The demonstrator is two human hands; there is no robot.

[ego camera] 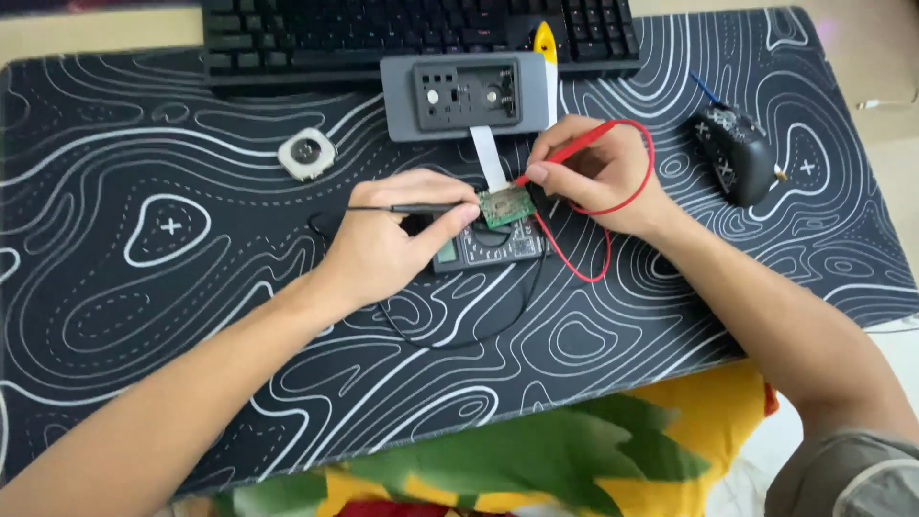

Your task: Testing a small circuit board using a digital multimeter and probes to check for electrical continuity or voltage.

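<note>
Both hands' fingers pinched on probes (black left (pixel 407 208), red right (pixel 565 155)) at green board (pixel 505 205).

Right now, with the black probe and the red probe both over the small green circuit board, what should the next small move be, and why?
Probably glance down at the grey multimeter. Both tips appear to rest on the small green circuit board, the black probe in the left hand, the red probe in the right hand, so a reading should be showing.

A home computer desk used as an electronics bench: a black keyboard (pixel 412 33) at the far edge, a mouse (pixel 735 153) at the right, a patterned desk mat (pixel 191 287), and a small multimeter (pixel 488 247) at the centre.
</note>
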